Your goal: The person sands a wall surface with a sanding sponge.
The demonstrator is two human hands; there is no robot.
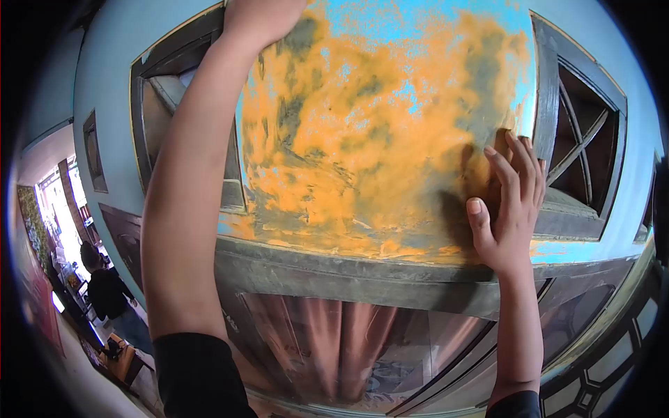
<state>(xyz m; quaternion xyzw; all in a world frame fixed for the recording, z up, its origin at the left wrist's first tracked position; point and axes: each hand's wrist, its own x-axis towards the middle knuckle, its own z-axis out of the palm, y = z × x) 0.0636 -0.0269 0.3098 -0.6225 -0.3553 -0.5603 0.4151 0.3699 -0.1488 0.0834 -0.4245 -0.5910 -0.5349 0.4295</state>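
Note:
In front of me is a wall panel (390, 139) with patchy orange, grey and bright blue paint. My left arm reaches up across its left side, and my left hand (268, 21) is at the top edge of the view. Its fingers are cut off, so I cannot see whether it holds anything. My right hand (512, 209) lies near the panel's lower right corner, fingers stretched and slightly apart, fingertips at the surface by the right window frame. Nothing shows in it.
A dark ledge (348, 279) runs below the panel, above glass with a pinkish curtain (334, 341) behind it. Vent frames flank the panel, the right one with crossed bars (578, 146). A person in dark clothes (108, 292) stands at the lower left.

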